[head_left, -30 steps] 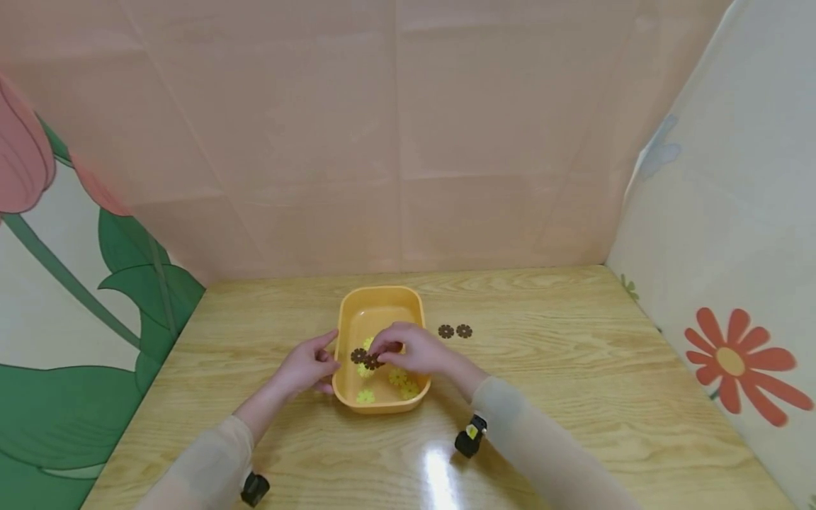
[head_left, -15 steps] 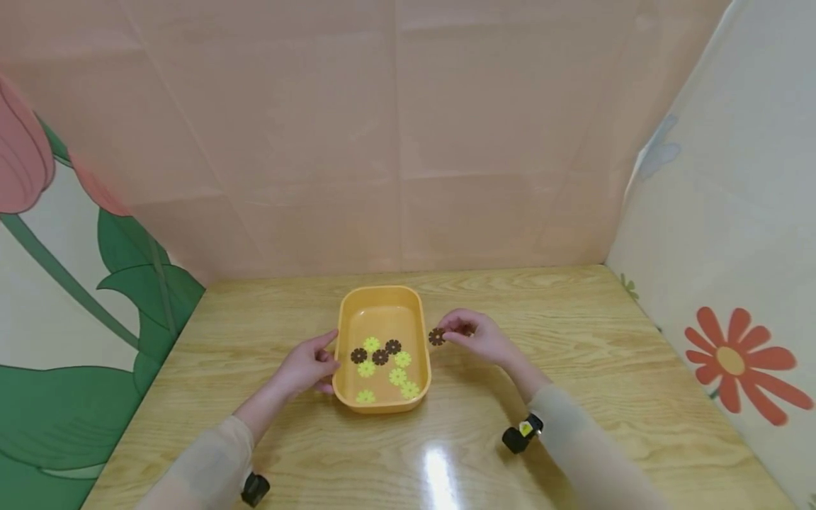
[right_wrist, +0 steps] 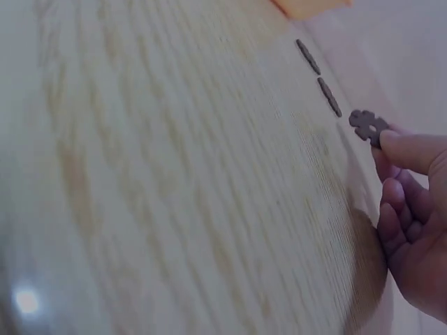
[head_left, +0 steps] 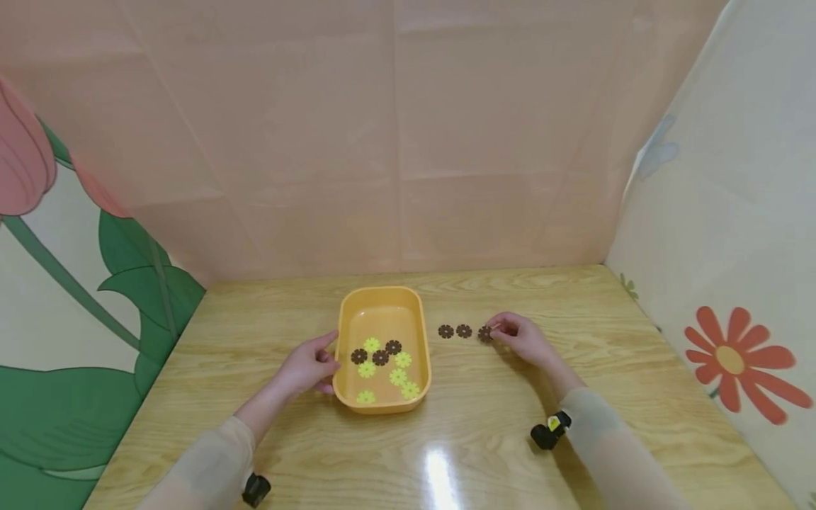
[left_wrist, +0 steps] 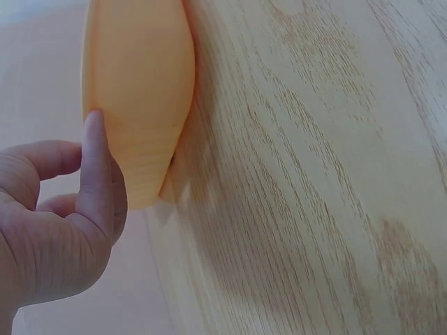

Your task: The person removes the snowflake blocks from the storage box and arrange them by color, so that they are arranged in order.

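In the head view, my left hand [head_left: 309, 365] rests against the left side of a yellow-orange plastic tray [head_left: 381, 409]. One straight finger [left_wrist: 95, 160] touches the outer wall near the rim in the left wrist view. Yellow flower-shaped discs [head_left: 366, 369] and brown ones [head_left: 380, 358] lie inside the tray. Right of it, my right hand [head_left: 523, 340] pinches a brown flower-shaped disc [right_wrist: 367, 127] between thumb and fingertips, tilted just above the table. Two more brown discs, a left one [head_left: 445, 331] and a right one [head_left: 464, 331], lie flat beside it in a row.
The wooden table [head_left: 472, 404] meets a pinkish cloth wall [head_left: 395, 142] at the back. Side panels printed with flowers stand left and right. Small black cameras, one left [head_left: 256, 489] and one right [head_left: 546, 433], sit at the wrists.
My right hand has come out of the tray with a brown disc and moved right, past the two on the table, to the row's right end. My left hand and the tray stay put.
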### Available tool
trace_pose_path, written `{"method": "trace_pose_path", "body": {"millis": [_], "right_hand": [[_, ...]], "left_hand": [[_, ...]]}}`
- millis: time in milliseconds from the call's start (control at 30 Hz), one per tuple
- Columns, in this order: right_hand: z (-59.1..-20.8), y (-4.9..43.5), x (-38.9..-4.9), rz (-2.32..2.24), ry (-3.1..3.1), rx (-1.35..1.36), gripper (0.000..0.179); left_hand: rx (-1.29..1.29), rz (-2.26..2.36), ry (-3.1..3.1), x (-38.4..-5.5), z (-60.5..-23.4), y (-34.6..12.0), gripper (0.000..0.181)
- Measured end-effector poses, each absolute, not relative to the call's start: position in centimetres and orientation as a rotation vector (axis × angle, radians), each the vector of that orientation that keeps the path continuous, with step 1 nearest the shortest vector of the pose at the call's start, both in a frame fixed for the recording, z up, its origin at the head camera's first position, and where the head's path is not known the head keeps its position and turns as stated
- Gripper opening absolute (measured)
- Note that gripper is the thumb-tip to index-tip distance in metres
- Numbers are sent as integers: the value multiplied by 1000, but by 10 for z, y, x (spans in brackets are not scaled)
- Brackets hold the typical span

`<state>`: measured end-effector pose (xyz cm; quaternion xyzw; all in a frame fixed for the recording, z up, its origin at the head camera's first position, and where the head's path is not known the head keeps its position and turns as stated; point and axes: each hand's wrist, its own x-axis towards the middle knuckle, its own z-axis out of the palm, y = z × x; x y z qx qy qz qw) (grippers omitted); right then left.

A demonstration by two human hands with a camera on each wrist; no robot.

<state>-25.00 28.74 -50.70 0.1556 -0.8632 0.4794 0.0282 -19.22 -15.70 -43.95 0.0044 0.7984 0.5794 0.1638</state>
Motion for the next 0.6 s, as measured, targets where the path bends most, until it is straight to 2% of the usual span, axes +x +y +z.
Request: {"method": "trace_pose_path", "body": {"millis": [600], "right_hand": [[-511, 278, -258, 1195, -2782, 241, 13]], "left_hand": [[6, 1633, 2284, -192, -439, -157, 69]]}}
